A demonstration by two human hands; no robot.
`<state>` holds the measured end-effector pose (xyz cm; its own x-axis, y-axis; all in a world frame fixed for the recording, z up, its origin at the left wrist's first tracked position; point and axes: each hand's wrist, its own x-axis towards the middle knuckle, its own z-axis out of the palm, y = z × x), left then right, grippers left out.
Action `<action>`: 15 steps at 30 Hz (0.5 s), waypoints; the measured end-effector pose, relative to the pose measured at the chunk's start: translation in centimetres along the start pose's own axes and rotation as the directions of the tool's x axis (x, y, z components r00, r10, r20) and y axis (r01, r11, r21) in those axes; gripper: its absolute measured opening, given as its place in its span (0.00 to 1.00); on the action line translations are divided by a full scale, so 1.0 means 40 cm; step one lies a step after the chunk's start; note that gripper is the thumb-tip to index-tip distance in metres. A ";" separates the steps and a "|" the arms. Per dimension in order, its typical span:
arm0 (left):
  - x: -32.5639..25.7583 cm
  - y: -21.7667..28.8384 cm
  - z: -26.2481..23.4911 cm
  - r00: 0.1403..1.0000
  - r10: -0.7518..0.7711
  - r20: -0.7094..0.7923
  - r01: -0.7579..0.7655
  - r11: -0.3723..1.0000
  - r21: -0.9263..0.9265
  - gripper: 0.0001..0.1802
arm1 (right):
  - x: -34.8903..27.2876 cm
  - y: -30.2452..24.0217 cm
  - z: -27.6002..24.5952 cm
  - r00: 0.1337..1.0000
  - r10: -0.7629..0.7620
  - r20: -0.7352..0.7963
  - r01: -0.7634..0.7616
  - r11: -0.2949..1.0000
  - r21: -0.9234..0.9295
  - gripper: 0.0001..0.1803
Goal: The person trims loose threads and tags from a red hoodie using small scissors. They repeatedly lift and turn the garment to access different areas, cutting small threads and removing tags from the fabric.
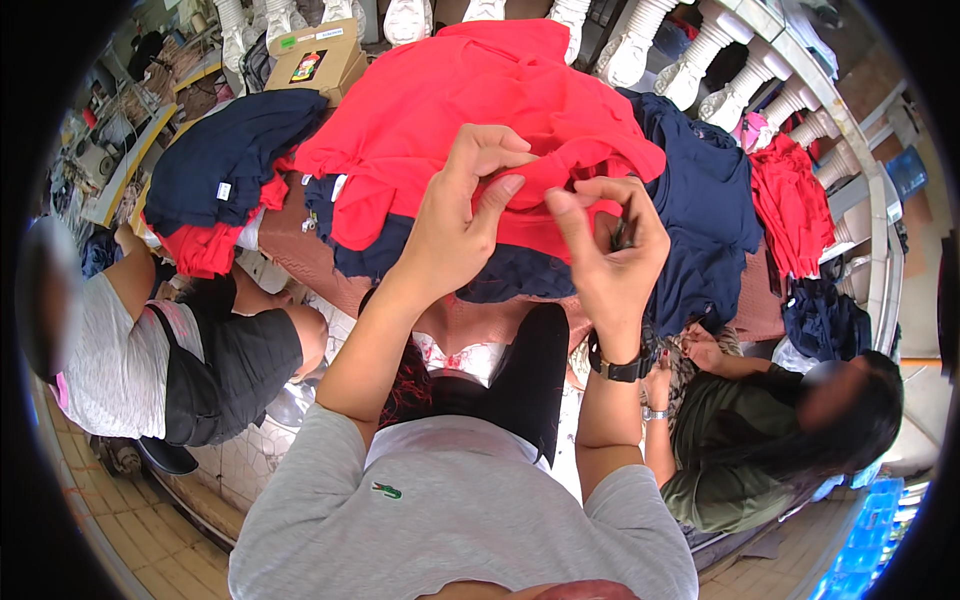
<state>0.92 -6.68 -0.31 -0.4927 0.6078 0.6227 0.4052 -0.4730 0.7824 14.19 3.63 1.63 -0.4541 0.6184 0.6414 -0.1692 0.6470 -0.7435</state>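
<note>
The red garment [470, 95] lies spread over dark navy cloth [520, 272] on the brown-covered bench [292, 232], its near edge raised between the person's hands. The left hand [462, 215] pinches that edge between thumb and forefinger. The right hand [620, 245] curls just beside it, fingers nearly closed around a small dark object; whether they also grip cloth, I cannot tell.

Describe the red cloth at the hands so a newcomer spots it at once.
Start at the white balusters along the top. Below, mid-picture, the broad red cloth spreads over navy garments. Unlike the red bundles at either side, it has the left hand and right hand over it.
</note>
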 end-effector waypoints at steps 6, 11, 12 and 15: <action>-0.007 -0.004 0.015 0.993 0.113 -0.023 -0.109 0.982 0.152 0.12 | -0.015 0.018 0.039 0.973 -0.208 -0.097 0.176 0.947 -0.267 0.05; -0.006 -0.020 0.006 0.988 0.157 0.002 -0.154 0.961 0.228 0.12 | -0.026 0.035 0.032 0.994 -0.102 0.050 0.106 0.990 -0.092 0.04; -0.005 -0.018 0.011 0.962 0.271 -0.017 -0.250 0.909 0.333 0.12 | -0.030 0.023 0.025 0.993 -0.085 0.082 0.093 0.990 -0.103 0.05; -0.003 -0.013 0.029 0.873 0.488 -0.009 -0.400 0.724 0.562 0.14 | -0.035 0.001 0.015 0.983 -0.125 0.133 0.144 0.979 -0.145 0.08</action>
<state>1.66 -5.79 -0.82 -0.2388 0.2937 0.9256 0.9230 -0.2274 0.3103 14.28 2.51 0.57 -0.5418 0.4678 0.6983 -0.1038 0.7872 -0.6079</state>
